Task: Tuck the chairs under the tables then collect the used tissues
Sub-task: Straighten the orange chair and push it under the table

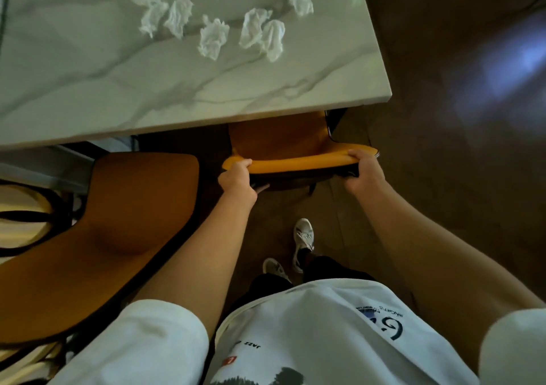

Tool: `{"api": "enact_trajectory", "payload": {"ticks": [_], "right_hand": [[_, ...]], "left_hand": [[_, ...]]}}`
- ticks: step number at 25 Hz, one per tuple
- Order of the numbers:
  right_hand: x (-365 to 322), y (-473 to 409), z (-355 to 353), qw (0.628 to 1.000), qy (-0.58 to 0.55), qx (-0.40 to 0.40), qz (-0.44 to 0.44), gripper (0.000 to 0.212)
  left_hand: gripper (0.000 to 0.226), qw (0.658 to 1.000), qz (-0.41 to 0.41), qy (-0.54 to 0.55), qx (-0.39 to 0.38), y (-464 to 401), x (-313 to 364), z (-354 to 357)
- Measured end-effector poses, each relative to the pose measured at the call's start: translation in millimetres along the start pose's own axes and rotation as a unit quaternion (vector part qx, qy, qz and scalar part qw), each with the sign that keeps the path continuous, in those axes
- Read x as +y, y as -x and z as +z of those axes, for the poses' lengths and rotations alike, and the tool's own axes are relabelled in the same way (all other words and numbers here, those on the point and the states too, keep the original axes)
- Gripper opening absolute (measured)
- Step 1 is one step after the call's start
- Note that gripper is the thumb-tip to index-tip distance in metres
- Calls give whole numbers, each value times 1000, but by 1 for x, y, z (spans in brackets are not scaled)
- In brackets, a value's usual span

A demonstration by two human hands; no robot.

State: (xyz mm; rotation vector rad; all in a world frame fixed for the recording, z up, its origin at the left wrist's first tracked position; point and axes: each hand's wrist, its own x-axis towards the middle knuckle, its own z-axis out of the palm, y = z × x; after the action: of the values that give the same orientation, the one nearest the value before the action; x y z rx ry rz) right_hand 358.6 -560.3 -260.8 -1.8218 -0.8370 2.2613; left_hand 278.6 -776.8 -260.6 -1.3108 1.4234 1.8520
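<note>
Head view: chair [295,160] is gripped by its backrest top, seat mostly slid under the table [348,89].
Why: both ends are held, probably so it's pushed in straight.
Left hand [237,182]: clamped on the left end, arm stretched out.
Right hand [365,175]: wrapped round the right end.
Second chair [118,222]: not tucked yet.
Tissues [215,34]: scattered on the tabletop, untouched.

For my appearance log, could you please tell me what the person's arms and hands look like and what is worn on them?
Both arms are bare below short white sleeves: the left sleeve and the right sleeve. The left hand and right hand wear no gloves, and no rings, watch or bracelets are visible. The sleeves belong to a white T-shirt with dark printed graphics and lettering.
</note>
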Motion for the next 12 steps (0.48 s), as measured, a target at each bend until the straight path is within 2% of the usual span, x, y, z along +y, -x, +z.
{"api": "enact_trajectory", "payload": {"ticks": [7, 12], "right_hand": [[-37, -24, 28, 999, 32, -6, 11, 32], [-49, -39, 42, 999, 27, -10, 17, 38]], "left_hand": [[41, 1000, -8, 15, 10, -13, 18, 39], [38, 1000, -5, 27, 13, -24, 26, 52]]}}
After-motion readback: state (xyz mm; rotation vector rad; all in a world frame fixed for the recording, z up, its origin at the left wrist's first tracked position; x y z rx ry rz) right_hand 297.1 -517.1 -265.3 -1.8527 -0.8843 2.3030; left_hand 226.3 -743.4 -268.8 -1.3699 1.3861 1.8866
